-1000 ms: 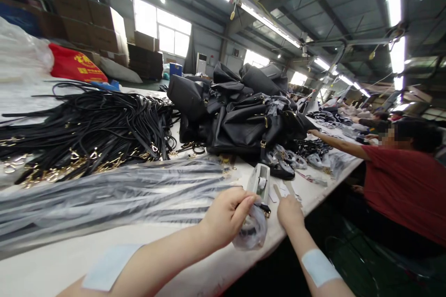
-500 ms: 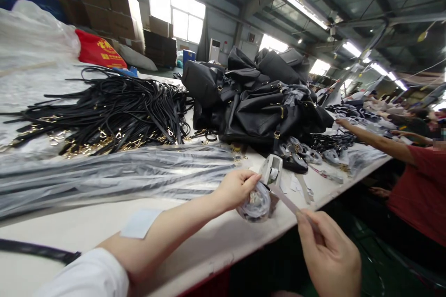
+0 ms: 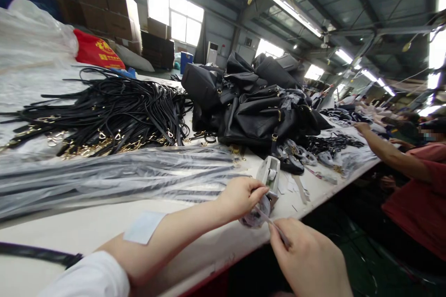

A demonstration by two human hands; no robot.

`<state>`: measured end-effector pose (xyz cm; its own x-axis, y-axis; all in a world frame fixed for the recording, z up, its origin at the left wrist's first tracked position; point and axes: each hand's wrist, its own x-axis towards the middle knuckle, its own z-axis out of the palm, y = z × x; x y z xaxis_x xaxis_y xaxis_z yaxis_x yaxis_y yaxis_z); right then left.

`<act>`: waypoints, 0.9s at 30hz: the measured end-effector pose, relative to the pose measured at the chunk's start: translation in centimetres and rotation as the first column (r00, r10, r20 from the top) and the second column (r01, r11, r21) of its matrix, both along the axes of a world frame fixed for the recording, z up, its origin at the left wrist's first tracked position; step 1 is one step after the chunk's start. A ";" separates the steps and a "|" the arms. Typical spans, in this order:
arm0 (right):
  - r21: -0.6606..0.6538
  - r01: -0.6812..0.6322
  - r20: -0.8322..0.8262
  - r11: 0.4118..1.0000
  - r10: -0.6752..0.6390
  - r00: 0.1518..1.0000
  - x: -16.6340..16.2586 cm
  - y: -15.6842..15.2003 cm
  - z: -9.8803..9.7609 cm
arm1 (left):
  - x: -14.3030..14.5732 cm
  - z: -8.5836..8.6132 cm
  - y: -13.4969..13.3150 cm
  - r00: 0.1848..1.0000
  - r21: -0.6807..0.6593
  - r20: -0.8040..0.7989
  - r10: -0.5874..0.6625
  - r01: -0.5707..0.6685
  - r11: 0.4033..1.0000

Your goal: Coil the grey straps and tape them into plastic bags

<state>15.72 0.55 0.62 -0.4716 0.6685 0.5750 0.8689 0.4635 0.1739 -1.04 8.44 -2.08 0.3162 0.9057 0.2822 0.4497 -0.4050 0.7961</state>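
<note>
My left hand [image 3: 244,197] is closed with thumb and fingers pinched on a round coiled bundle in clear plastic [image 3: 256,218], just over the table's front edge. What is coiled inside is unclear. My right hand [image 3: 310,253] grips a narrow strip of tape [image 3: 267,219] between thumb and fingers; its far end reaches the bundle. Right behind the left hand stands a pale tape dispenser [image 3: 270,171], partly hidden by the fingers. A light blue paper patch [image 3: 144,227] lies on my left forearm.
Long plastic-wrapped straps [image 3: 104,176] stretch across the left of the table. Behind them lie black straps with gold clasps [image 3: 132,106] and heaped black bags [image 3: 251,111]. More wrapped coils [image 3: 296,152] sit on the right. A person in a red top [image 3: 414,190] reaches over the table.
My right hand has moved left, bringing the tape strip from the dispenser to the coiled bundle. The left hand has shifted slightly right. The other person's arm has moved rightward in view.
</note>
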 end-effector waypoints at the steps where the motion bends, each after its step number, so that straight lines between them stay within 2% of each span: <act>1: 0.001 0.011 0.015 1.000 -0.011 1.000 -0.4 0.1 -0.2 | 0.1 0.0 -0.1 0.999 -0.026 0.024 -0.024 0.025 0.999; 5: -0.034 0.063 -0.013 0.997 -0.064 0.998 -1.1 1.0 -1.1 | 0.5 -0.4 -0.4 0.981 -0.150 0.173 -0.091 0.117 0.982; 7: -0.150 0.043 -0.123 0.988 -0.062 0.990 -0.7 1.1 -1.1 | 0.5 -0.5 -0.2 0.964 -0.189 0.254 -0.076 0.127 0.974; 10: -0.388 -0.135 -0.398 0.912 -0.034 0.917 0.4 0.5 -0.1 | 0.1 -0.2 0.0 0.912 -0.278 0.407 -0.054 0.180 0.944; 12: -0.400 -0.232 -0.537 0.887 -0.022 0.843 1.1 0.3 0.8 | -0.1 0.4 -0.4 0.885 -0.280 0.461 -0.063 0.212 0.936; 15: -0.256 -0.267 -0.608 0.929 0.060 0.791 1.5 0.7 1.2 | -0.1 1.3 -2.0 0.875 -0.248 0.458 -0.155 0.293 0.924; 17: -0.166 -0.284 -0.641 0.944 0.115 0.758 1.4 1.3 0.9 | 0.2 1.8 -3.3 0.868 -0.258 0.460 -0.188 0.333 0.907; 19: -0.129 -0.273 -0.685 0.953 0.114 0.719 1.2 1.7 0.4 | 0.5 1.9 -4.2 0.863 -0.259 0.468 -0.192 0.342 0.903; 21: -0.156 -0.256 -0.723 0.954 0.066 0.688 1.1 1.7 -0.1 | 0.7 2.0 -4.6 0.866 -0.243 0.463 -0.188 0.329 0.913; 23: -0.238 -0.260 -0.752 0.936 -0.008 0.659 1.2 1.8 -0.4 | 0.6 2.1 -4.6 0.896 -0.207 0.406 -0.179 0.281 0.937; 25: -0.352 -0.293 -0.786 0.889 -0.111 0.608 1.7 1.9 -0.7 | 0.5 2.3 -4.5 0.940 -0.098 0.302 -0.156 0.193 0.976; 27: -0.462 -0.360 -0.811 0.810 -0.222 0.541 2.2 2.4 -1.1 | 0.3 2.6 -4.3 0.969 0.075 0.199 -0.146 0.134 0.988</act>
<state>17.91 2.96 -0.51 -0.0586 0.9584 0.2794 0.4350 0.2765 -0.8569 -0.77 4.16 0.47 0.3689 0.8358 0.4065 0.2159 -0.5025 0.8372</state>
